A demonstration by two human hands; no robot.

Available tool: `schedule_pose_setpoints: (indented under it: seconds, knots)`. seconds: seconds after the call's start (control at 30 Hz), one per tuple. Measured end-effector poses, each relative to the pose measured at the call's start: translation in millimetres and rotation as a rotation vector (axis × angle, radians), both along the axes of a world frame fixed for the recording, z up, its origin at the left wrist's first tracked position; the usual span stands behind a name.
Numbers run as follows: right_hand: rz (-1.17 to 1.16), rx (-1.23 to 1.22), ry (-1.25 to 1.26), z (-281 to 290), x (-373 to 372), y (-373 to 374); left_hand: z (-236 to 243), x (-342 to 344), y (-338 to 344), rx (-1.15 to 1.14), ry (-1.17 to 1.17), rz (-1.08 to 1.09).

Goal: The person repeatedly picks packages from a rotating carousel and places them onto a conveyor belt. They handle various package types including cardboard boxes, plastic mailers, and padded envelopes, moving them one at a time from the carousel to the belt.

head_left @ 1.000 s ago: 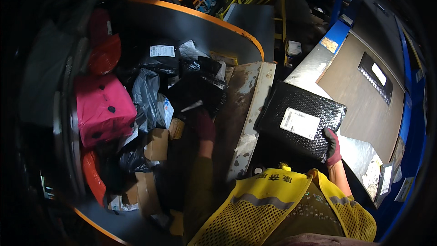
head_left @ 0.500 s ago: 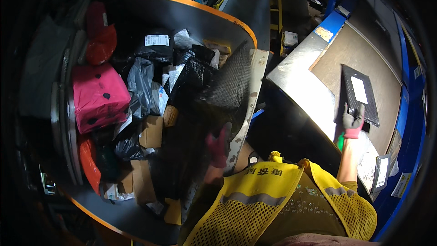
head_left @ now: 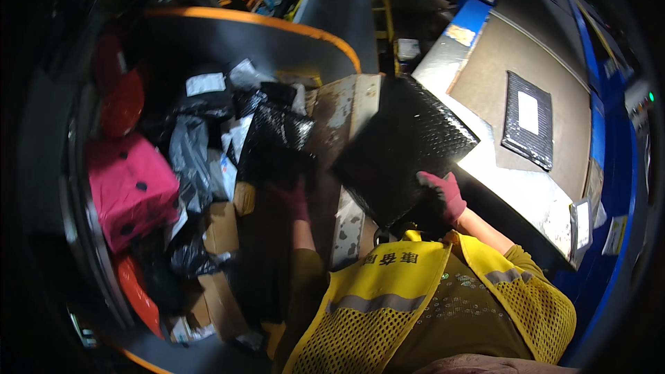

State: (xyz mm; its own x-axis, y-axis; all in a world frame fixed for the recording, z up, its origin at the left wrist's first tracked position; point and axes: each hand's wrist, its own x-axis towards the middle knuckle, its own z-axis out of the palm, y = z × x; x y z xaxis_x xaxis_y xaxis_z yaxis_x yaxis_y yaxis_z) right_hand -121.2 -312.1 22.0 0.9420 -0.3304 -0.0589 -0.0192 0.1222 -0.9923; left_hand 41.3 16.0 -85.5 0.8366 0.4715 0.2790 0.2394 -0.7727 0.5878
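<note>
Hands: 2, both gloved. Right hand [head_left: 447,197], between 3 and 4 o'clock, grips the near edge of 1 black padded envelope [head_left: 409,142], just right of centre. Left hand [head_left: 289,199], 8 o'clock, is inside the bin [head_left: 277,24]; dim and blurred, cannot tell whether its fingers are closed.

Second padded envelope [head_left: 528,112], white label up: between 2 and 3, lying flat on the brown surface [head_left: 560,86], which has a bright metal border and blue frame [head_left: 616,180].

In bin: 1 pink parcel [head_left: 130,190] at 9; 2 red bags [head_left: 123,105], between 9 and 10 and at 8; several black bags, not countable. Bin rim orange; ledge scuffed.

Room: dark; yellow rails [head_left: 382,0] between 12 and 1.
</note>
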Motion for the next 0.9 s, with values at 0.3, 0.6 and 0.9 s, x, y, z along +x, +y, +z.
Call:
schedule_pose_setpoints:
  seconds: [0.3,0.6,0.9]
  knots:
    - [0.111,-0.317,-0.480,36.2,-21.1,-25.8,-10.6,18.3,9.5,-1.716,-0.066,-0.494]
    - [-0.134,-1.422,-0.490,107.8,-62.3,-112.7,63.3,-23.3,-59.3,-1.711,-0.004,-0.369]
    - [-0.491,-1.591,-0.155,17.5,-81.5,-273.5,122.5,-56.2,-94.6,-1.035,-0.184,-0.523]
